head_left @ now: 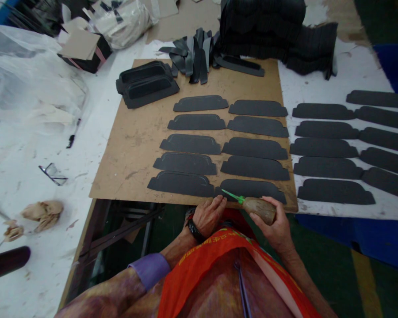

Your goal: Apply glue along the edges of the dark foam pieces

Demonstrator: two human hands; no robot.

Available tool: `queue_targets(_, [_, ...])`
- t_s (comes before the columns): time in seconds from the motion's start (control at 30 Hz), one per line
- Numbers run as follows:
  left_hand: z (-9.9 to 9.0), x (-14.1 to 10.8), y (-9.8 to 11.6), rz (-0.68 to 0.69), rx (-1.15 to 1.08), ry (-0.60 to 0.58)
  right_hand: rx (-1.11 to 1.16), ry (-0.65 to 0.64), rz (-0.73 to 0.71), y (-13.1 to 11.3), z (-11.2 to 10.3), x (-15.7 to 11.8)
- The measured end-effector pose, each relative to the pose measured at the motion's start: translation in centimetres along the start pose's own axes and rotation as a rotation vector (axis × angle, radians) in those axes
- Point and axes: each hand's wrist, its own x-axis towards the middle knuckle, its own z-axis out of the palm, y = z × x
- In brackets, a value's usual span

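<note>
My right hand (274, 221) is wrapped round a brownish bottle (259, 209) with a thin green nozzle (232, 195) pointing left. Under the nozzle lies the nearest dark flat piece (252, 188) of the middle column. My left hand (209, 213) rests at the front edge of the brown board (119, 176), its fingertips at the left end of that piece; whether they hold anything is too small to tell. Several similar dark pieces lie in rows, such as one at the left (181, 183) with a raised line along its upper edge, and others on the white surface at the right (336, 191).
Stacked dark pieces (147, 84) sit at the board's back left, beside a heap of loose strips (194, 55). A large black pile (262, 28) stands behind. Leftward are glasses (53, 174), a black-capped pen (73, 134), a box (85, 51) and plastic bags (29, 84).
</note>
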Motion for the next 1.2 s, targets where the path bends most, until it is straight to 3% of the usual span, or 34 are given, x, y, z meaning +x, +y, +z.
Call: queue_targets(1.2, [0.74,0.5,-0.37,-0.008,-0.055,-0.012,-0.05,0.063,-0.015,-0.15,0.83,0.85])
